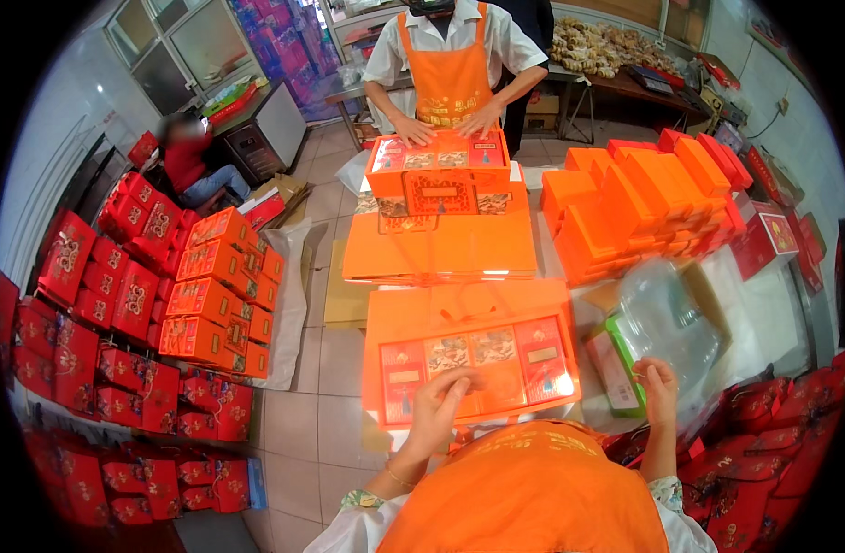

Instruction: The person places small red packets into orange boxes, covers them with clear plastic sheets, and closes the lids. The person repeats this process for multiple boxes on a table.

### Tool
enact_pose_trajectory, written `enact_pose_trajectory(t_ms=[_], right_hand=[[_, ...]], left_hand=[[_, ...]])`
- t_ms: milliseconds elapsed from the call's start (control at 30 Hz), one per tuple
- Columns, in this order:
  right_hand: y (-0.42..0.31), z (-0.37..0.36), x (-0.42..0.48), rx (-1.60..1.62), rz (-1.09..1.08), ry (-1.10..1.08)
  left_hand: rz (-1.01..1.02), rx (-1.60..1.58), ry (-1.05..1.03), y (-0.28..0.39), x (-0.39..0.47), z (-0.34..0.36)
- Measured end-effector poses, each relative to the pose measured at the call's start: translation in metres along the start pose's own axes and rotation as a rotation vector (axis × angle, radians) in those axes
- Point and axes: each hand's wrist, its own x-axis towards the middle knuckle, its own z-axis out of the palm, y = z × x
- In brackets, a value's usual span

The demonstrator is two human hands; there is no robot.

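Observation:
An open orange gift box lies before me on an orange flat sheet. Red packs with blue tassel designs fill its two ends, and picture-printed packs sit between them at the far side. My left hand is over the near left part of the box, fingers bent and nothing visible in them. To the right of the box, my right hand is raised beside a green-and-white box, thumb and fingertips close together. Whether it pinches something thin I cannot tell.
Across the table a co-worker's hands rest on another orange gift box. Orange boxes are stacked at right, near clear plastic trays. Red gift boxes line the left floor. Another person sits far left.

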Motion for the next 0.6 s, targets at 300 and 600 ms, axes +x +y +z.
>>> enact_pose_trajectory(t_ms=[300,600], right_hand=[[0.0032,-0.0014,0.0014,0.029,0.011,0.010],[0.0080,-0.0022,0.0045,0.024,0.014,0.023]], left_hand=[[-0.016,-0.018,0.021,0.0001,0.0015,0.0009],[0.030,0.037,0.035,-0.0001,0.0042,0.0027]])
